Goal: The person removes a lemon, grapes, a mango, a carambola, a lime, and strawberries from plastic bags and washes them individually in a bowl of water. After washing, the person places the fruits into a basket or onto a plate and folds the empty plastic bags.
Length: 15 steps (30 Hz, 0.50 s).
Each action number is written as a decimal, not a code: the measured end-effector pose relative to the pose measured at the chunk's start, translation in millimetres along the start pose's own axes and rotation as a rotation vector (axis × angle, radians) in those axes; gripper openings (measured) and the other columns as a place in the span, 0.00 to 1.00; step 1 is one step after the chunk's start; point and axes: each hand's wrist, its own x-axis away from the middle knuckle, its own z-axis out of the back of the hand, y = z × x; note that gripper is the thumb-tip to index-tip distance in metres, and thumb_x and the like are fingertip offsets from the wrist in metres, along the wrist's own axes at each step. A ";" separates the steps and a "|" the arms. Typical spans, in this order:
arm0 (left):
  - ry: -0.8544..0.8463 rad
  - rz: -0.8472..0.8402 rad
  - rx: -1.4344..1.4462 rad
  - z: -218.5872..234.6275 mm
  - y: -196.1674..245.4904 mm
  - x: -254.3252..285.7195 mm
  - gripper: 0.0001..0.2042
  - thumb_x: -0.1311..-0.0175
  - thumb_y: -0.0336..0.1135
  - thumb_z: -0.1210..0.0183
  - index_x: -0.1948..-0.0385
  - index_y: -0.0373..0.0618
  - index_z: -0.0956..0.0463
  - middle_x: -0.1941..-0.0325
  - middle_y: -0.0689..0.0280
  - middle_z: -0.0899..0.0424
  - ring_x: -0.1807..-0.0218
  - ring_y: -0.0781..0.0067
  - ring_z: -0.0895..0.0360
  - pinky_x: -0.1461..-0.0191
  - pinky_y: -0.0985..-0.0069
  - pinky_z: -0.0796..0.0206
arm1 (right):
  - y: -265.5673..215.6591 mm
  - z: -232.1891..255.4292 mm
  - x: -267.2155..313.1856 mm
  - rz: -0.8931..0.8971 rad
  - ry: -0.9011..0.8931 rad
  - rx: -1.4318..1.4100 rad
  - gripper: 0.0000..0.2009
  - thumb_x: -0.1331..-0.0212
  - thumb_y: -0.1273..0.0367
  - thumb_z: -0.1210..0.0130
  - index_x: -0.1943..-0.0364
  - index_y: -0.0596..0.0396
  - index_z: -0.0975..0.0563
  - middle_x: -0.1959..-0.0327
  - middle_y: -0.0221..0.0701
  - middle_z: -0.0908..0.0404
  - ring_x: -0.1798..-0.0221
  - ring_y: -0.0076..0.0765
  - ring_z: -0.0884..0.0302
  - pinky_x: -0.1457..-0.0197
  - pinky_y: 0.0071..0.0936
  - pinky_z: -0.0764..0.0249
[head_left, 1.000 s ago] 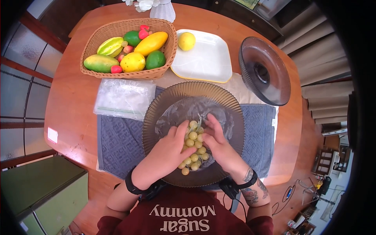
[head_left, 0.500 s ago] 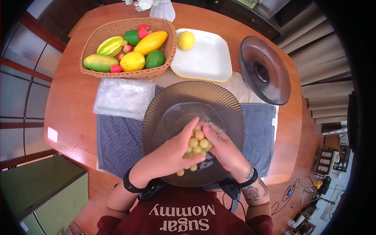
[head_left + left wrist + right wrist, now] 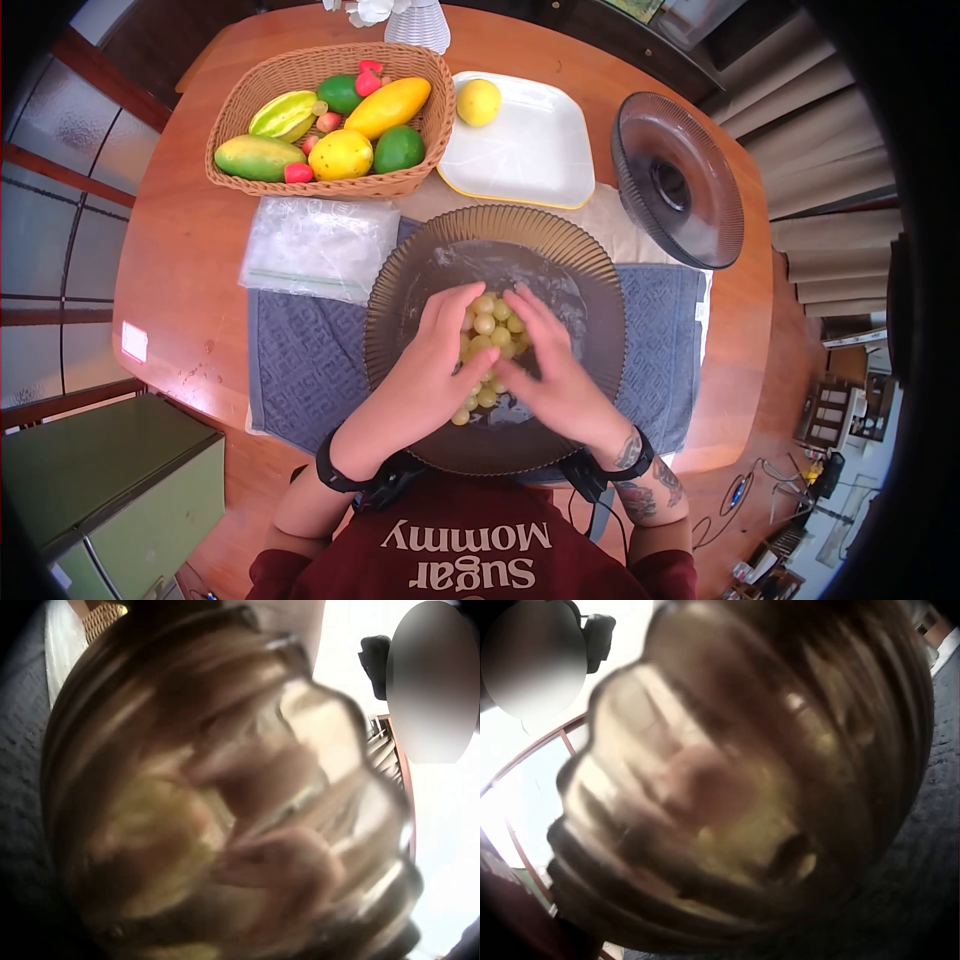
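A bunch of pale green grapes (image 3: 502, 325) sits in a ribbed brown glass bowl (image 3: 398, 285) that holds water, in the middle of the head view. My left hand (image 3: 437, 340) cups the bunch from the left, its thumb lying across the grapes. From the right, my right hand (image 3: 555, 375) curves around the same bunch, and the two thumb tips come close together over it. Both wrist views look through the bowl's ribbed side, where the grapes (image 3: 161, 840) and the fingers appear blurred.
Beyond the bowl are a wicker basket (image 3: 232, 140) of mixed fruit and a white tray (image 3: 520, 155) with a yellow round fruit (image 3: 478, 102). A second glass bowl (image 3: 715, 150) stands at right. Left lies a clear plastic bag (image 3: 320, 245); blue towels (image 3: 305, 350) lie under the bowl.
My hands brought the grapes together and turned the bunch between them, then spread a little apart. The bunch now lies slightly farther from my body than a second ago.
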 end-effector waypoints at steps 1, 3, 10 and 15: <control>0.000 0.000 0.000 0.2 -3.7 -1.5 0.29 0.33 0.34 0.41 0.32 0.41 0.43 0.32 0.47 0.38 0.29 0.47 0.37 0.29 0.64 0.42 | -3.5 0.0 1.1 0.000 0.000 0.000 0.29 0.41 0.70 0.40 0.36 0.58 0.37 0.35 0.46 0.36 0.28 0.53 0.42 0.25 0.40 0.44; 0.048 -0.127 -0.043 1.0 -10.5 -3.6 0.29 0.35 0.30 0.41 0.32 0.40 0.43 0.33 0.47 0.37 0.30 0.48 0.37 0.28 0.63 0.44 | -10.0 1.8 2.7 -0.111 -0.065 0.035 0.34 0.44 0.64 0.35 0.37 0.61 0.38 0.37 0.49 0.35 0.32 0.57 0.39 0.28 0.42 0.39; -0.057 0.032 -0.382 -3.4 -1.5 5.7 0.28 0.36 0.31 0.41 0.35 0.36 0.41 0.38 0.50 0.30 0.36 0.48 0.32 0.32 0.62 0.40 | -5.7 -1.3 3.3 0.019 -0.050 0.154 0.41 0.48 0.61 0.31 0.33 0.59 0.43 0.39 0.48 0.33 0.37 0.59 0.37 0.31 0.45 0.37; -0.160 -0.107 -0.127 2.2 -3.5 0.8 0.27 0.36 0.30 0.40 0.36 0.38 0.38 0.42 0.52 0.27 0.42 0.55 0.26 0.39 0.66 0.34 | -5.3 -0.2 3.1 -0.057 -0.059 0.170 0.40 0.47 0.62 0.32 0.33 0.59 0.43 0.38 0.49 0.33 0.41 0.56 0.30 0.35 0.42 0.31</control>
